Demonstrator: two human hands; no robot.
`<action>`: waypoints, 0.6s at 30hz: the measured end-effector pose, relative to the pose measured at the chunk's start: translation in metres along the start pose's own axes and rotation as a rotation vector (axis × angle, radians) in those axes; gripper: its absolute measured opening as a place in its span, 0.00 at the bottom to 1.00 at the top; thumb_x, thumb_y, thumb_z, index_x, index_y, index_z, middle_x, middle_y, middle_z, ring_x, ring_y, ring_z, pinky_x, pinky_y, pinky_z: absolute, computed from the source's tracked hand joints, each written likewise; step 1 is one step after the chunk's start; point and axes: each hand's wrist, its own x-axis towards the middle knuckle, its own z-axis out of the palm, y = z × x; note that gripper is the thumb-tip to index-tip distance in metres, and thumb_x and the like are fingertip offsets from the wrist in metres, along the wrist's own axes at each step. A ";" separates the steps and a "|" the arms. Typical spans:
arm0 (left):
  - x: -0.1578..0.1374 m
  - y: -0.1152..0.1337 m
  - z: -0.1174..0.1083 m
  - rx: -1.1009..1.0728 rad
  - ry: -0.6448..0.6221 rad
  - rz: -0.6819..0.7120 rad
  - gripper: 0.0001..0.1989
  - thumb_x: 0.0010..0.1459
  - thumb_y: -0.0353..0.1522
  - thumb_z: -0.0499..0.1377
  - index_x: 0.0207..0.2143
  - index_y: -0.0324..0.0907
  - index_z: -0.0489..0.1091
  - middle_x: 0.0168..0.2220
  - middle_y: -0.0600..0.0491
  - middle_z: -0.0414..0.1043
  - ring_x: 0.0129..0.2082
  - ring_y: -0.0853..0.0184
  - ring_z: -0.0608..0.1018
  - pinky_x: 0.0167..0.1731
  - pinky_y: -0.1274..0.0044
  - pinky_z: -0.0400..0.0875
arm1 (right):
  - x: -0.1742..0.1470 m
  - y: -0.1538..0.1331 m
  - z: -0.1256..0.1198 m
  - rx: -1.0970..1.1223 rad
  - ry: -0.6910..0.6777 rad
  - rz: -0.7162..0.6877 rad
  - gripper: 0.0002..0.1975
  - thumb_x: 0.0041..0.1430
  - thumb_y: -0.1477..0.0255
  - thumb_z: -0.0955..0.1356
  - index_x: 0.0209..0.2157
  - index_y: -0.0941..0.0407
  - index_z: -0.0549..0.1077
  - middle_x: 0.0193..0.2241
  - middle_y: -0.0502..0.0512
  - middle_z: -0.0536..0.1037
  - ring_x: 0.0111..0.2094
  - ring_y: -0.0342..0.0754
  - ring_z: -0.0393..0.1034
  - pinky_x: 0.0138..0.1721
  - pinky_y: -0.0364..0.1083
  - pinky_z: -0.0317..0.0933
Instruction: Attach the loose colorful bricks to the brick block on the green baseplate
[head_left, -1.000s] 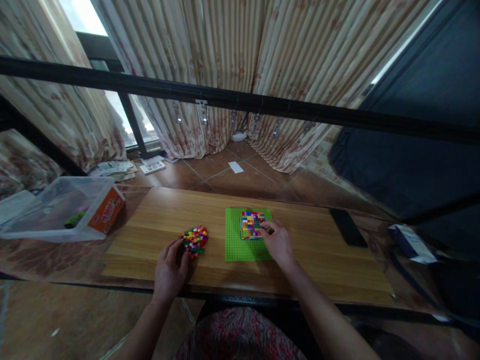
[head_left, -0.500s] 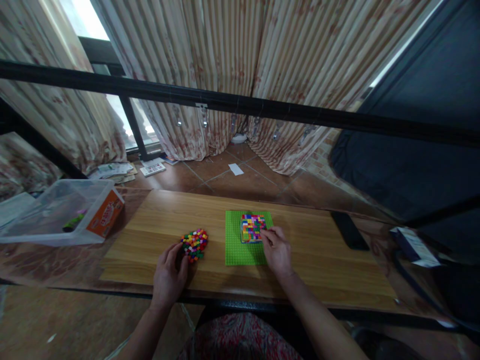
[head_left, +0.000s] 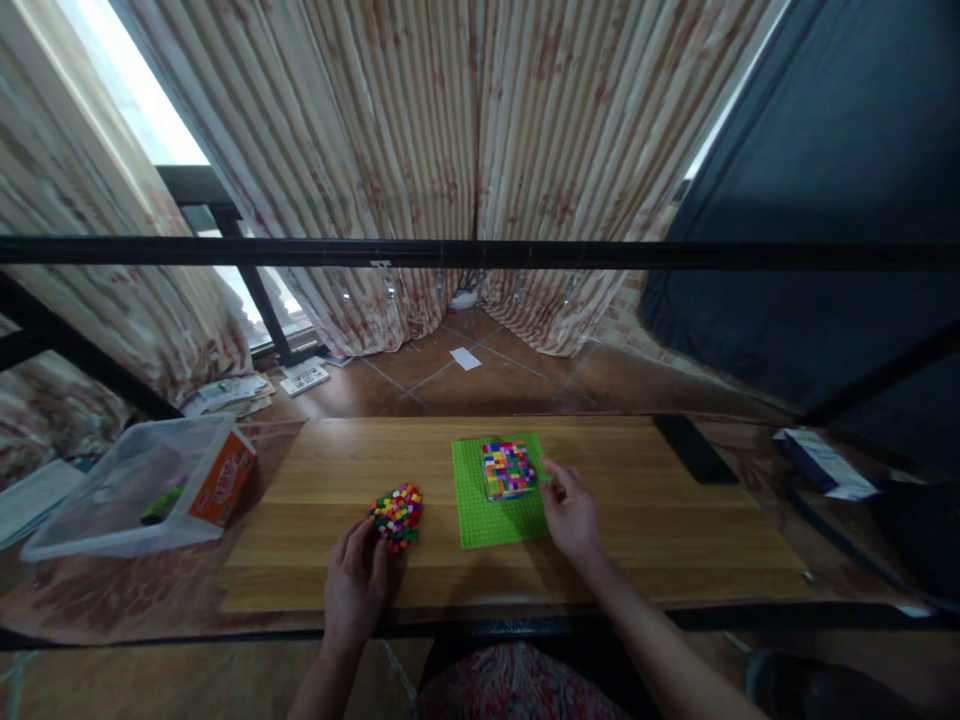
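A block built of small multicoloured bricks (head_left: 508, 468) stands on a green studded baseplate (head_left: 474, 525). My right hand (head_left: 568, 510) is just right of the block, over the baseplate's right edge. Its thumb and forefinger are a little apart, and I see nothing between them. To the left, a pile of loose small bricks (head_left: 397, 516) lies on the wooden board. At the near left edge of this pile rests my left hand (head_left: 355, 575), fingers curved and apart from the thumb, touching or almost touching the bricks.
A clear plastic box (head_left: 127, 535) with an orange label stands left of the wooden board (head_left: 300, 540). A black phone (head_left: 694, 448) lies at the board's far right. Beyond it is a small carton (head_left: 823, 463). A black rail (head_left: 480, 254) runs across behind the board.
My right hand has drawn away from the block's top to its right side. My left hand stays by the pile. The camera view has tilted and levelled.
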 end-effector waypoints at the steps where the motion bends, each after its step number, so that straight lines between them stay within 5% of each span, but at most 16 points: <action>1: 0.000 -0.001 0.000 0.000 0.004 0.003 0.19 0.61 0.42 0.52 0.49 0.41 0.69 0.48 0.43 0.72 0.50 0.57 0.75 0.52 0.62 0.72 | 0.003 0.004 0.001 0.016 0.013 0.021 0.21 0.56 0.76 0.62 0.50 0.54 0.73 0.43 0.58 0.75 0.38 0.49 0.72 0.40 0.50 0.70; 7: 0.001 -0.009 0.003 -0.014 0.021 0.023 0.19 0.60 0.43 0.53 0.47 0.41 0.71 0.48 0.43 0.73 0.50 0.55 0.76 0.51 0.61 0.73 | 0.041 0.024 0.017 0.215 -0.168 0.081 0.37 0.37 0.84 0.60 0.52 0.52 0.72 0.53 0.53 0.75 0.57 0.49 0.67 0.61 0.57 0.57; 12: 0.002 -0.012 0.002 -0.032 -0.006 0.031 0.20 0.60 0.43 0.53 0.48 0.41 0.71 0.48 0.42 0.73 0.50 0.55 0.75 0.52 0.60 0.72 | 0.051 0.026 0.023 0.346 -0.360 0.074 0.43 0.35 0.85 0.59 0.57 0.51 0.68 0.53 0.52 0.76 0.56 0.48 0.69 0.60 0.58 0.58; 18: 0.000 -0.005 -0.002 -0.043 -0.046 0.020 0.19 0.61 0.40 0.53 0.50 0.40 0.69 0.50 0.42 0.72 0.52 0.56 0.74 0.54 0.59 0.70 | 0.028 0.032 0.023 0.368 -0.408 0.087 0.44 0.36 0.85 0.59 0.60 0.51 0.65 0.57 0.52 0.73 0.60 0.48 0.65 0.64 0.58 0.51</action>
